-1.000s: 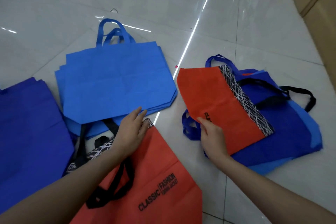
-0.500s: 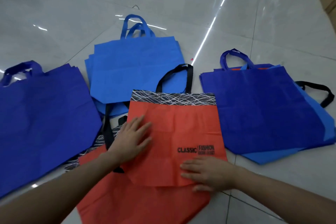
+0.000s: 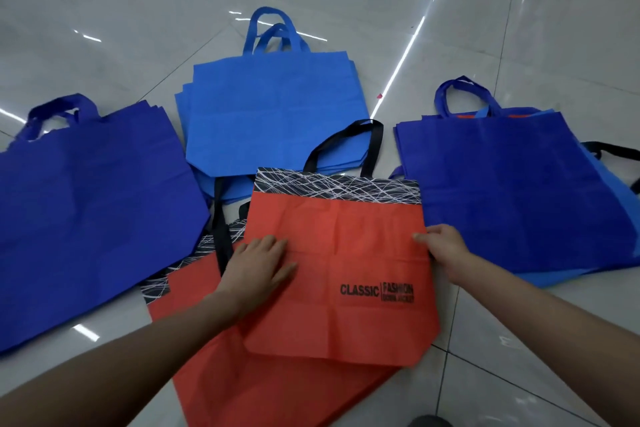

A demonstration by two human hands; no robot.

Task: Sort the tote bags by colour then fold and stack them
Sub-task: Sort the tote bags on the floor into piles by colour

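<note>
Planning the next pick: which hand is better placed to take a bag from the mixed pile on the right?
Right hand: it grips the top orange bag's right edge, beside the mixed pile. Left hand lies flat farther away.

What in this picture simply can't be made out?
Head view:
- Right pile: its dark blue top bag hides how many lie beneath.
- Top orange bag: small print under FASHION is blurred.
- Lower orange bag: mostly covered by the top one.
- Left dark blue pile: cut off by the frame edge.
</note>
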